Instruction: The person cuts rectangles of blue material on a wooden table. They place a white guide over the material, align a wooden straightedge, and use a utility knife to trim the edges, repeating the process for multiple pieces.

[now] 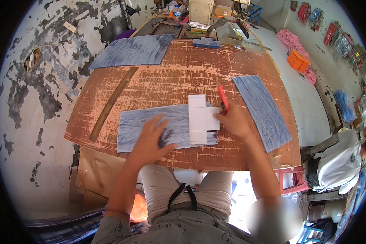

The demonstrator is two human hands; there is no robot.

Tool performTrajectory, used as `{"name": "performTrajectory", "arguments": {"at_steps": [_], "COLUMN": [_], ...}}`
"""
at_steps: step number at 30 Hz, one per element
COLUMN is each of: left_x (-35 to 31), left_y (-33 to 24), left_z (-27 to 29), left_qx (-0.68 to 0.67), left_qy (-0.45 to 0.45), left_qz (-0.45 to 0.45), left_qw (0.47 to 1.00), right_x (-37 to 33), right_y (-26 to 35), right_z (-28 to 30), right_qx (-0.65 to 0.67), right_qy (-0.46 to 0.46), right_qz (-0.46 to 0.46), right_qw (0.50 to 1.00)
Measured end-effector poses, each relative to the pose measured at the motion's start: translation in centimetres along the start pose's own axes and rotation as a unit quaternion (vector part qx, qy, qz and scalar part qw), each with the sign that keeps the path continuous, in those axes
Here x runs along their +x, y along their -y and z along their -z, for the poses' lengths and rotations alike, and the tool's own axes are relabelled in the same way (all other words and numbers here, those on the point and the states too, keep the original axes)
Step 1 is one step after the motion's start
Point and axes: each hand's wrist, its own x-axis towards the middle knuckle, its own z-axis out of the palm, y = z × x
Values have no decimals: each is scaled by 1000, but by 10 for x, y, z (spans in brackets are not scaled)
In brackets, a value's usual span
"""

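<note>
White card (197,122) lies on blue sheet (177,124) on the counter (166,85).
Left hand (151,136) is spread wide, holding nothing, perhaps to steady the sheet; right hand (233,121) has its grip wrapped round a red tool (222,97) beside the card.

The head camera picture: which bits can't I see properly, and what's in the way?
In the head view:
Middle blue-grey sheet: parts are hidden under the white card and the left grip.
Red tool: part of its lower end is hidden by the right grip.
Right forearm: a round blur covers its near end.
Hanging packets at far right: too small to make out.
</note>
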Motion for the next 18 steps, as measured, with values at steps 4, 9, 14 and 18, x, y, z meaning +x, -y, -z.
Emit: {"name": "performTrajectory", "arguments": {"at_steps": [4, 9, 14, 18], "left_x": [51, 77, 82, 80], "left_y": [-11, 12, 7, -1], "left_z": [-29, -25, -31, -43], "left_qx": [2, 42, 50, 78], "left_qy": [42, 118, 119, 96], "left_qz": [-150, -191, -199, -171], "left_qw": [988, 974, 971, 977], "right_x": [-3, -20, -13, 9], "right_y": [-10, -16, -11, -37], "right_z": [-21, -7, 3, -6], "right_qx": [-108, -73, -39, -58], "right_qy": [-102, -62, -2, 15], "right_qz": [149, 35, 19, 62], "right_qw": [978, 995, 999, 996]}}
